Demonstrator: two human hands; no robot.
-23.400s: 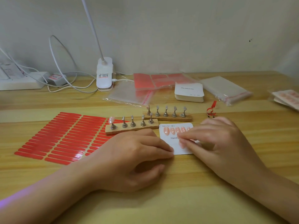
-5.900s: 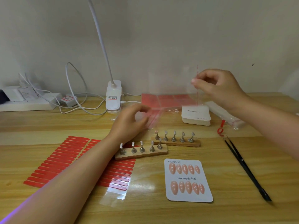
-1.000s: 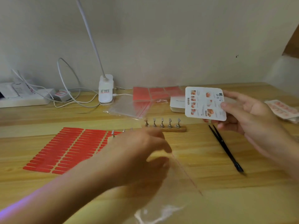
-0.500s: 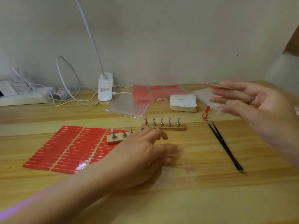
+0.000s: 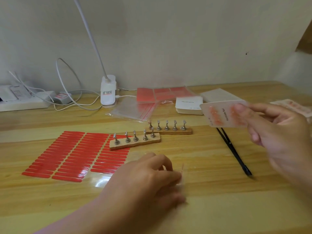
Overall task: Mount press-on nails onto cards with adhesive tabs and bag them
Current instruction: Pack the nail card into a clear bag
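The counter carries everything, and the biggest thing that could trip me up is the red tab sheet on its left side: my left forearm hangs over its near corner, and a careless drag could lift or crease it. Next is the clear bag near the middle of the near edge, almost invisible against the wood; my left hand rests on it with fingers curled at what looks like its mouth, though blur means I cannot tell whether I truly pinch it. If the mouth is not held apart, I judge the card will catch on the film and buckle. My right hand is raised over the right side, thumb and fingers clamped on the nail card, tilted, nails facing me. A hard squeeze or a scrape against the bag's edge could pop a nail off its tab. The two wooden peg stands sit just beyond my left hand, and the black tweezers lie under my right; a low sweep could knock either.
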